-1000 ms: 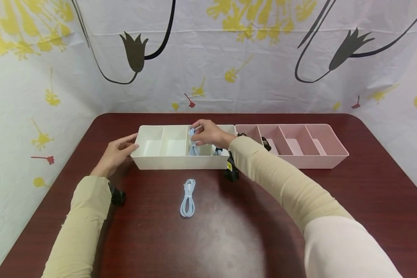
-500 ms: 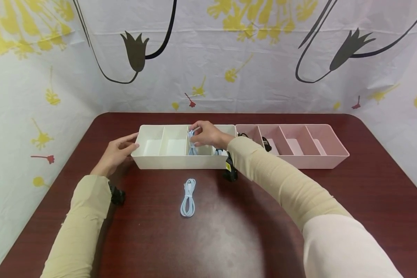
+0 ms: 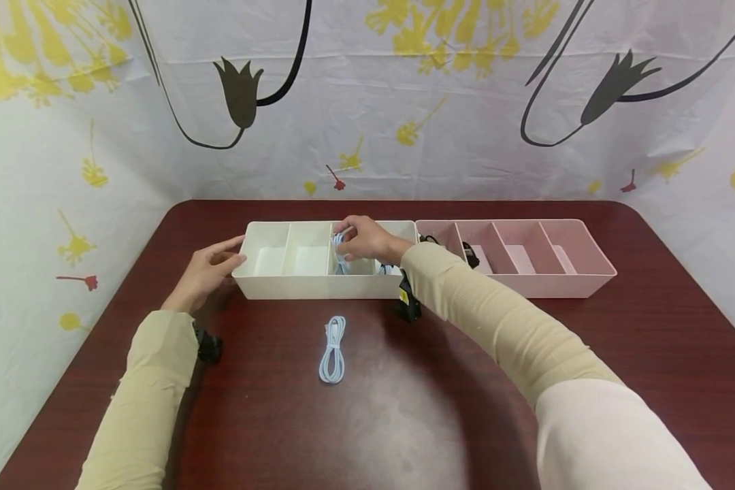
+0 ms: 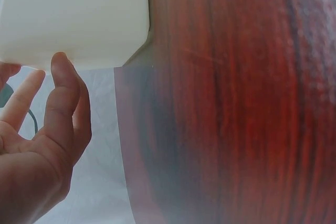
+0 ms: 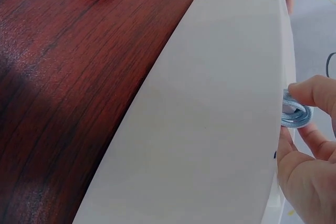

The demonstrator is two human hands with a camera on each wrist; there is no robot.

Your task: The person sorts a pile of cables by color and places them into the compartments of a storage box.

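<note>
My right hand point(image 3: 367, 239) pinches a coiled light blue cable point(image 3: 341, 255) between thumb and fingers, partly inside the third compartment from the left of a white divided box point(image 3: 300, 287). In the right wrist view the cable's looped end point(image 5: 296, 113) shows above the box rim, between thumb and fingers. My left hand point(image 3: 203, 272) rests its fingertips against the left end of this box; the left wrist view has those fingers point(image 4: 64, 85) slightly bent along the end wall. A second coiled light blue cable point(image 3: 332, 350) lies on the table in front of the box.
A pink divided box point(image 3: 557, 286) adjoins the white one on the right, with dark cables point(image 3: 470, 254) in its left compartments. Another blue cable point(image 3: 384, 268) with a dark end sits in the white box's rightmost compartment. A patterned cloth point(image 3: 465, 156) hangs behind the table point(image 3: 251, 422).
My right hand has moved slightly lower with the cable, into the third compartment. My left hand stays at the end of the white box.
</note>
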